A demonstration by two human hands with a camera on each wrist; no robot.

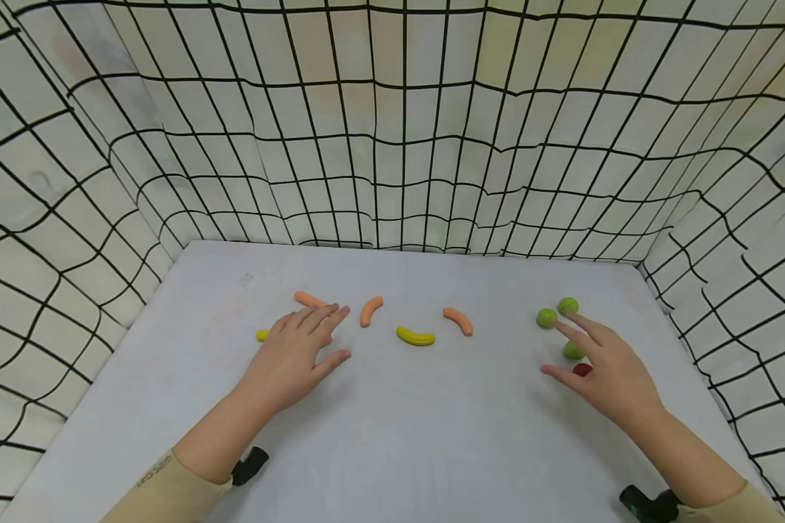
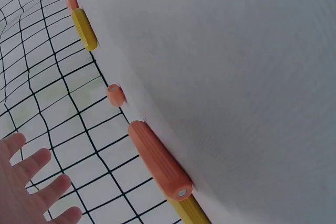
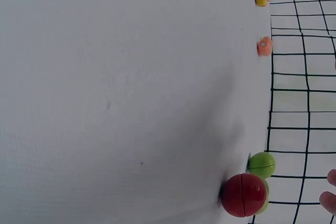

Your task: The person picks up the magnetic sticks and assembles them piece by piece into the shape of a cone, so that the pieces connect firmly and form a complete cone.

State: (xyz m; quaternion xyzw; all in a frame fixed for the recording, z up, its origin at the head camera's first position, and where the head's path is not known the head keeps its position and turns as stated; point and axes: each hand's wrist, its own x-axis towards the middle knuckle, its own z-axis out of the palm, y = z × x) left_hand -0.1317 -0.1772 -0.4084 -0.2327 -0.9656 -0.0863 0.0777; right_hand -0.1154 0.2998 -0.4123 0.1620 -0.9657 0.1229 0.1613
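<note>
My left hand (image 1: 294, 356), fingers spread and holding nothing, hovers over the left part of the white table. Near its fingertips lies an orange curved, ridged toy stick (image 1: 309, 298), partly covered in the head view. A yellow piece (image 1: 262, 335) peeks out behind that hand. In the left wrist view an orange stick (image 2: 160, 158) shows a metal dot on its end and overlaps a yellow piece (image 2: 190, 211). On the right, my right hand (image 1: 618, 374) reaches out with relaxed fingers over small green balls (image 1: 546, 318) and a dark red ball (image 1: 583, 370), partly hidden by it. A seam crosses the red ball (image 3: 243, 195).
Between the hands lie a yellow toy banana (image 1: 415, 336) and two more orange sticks, one left of it (image 1: 371, 311) and one right (image 1: 458, 321). A black wire grid (image 1: 399, 138) over pale panels borders the white table (image 1: 419, 428) at back and sides.
</note>
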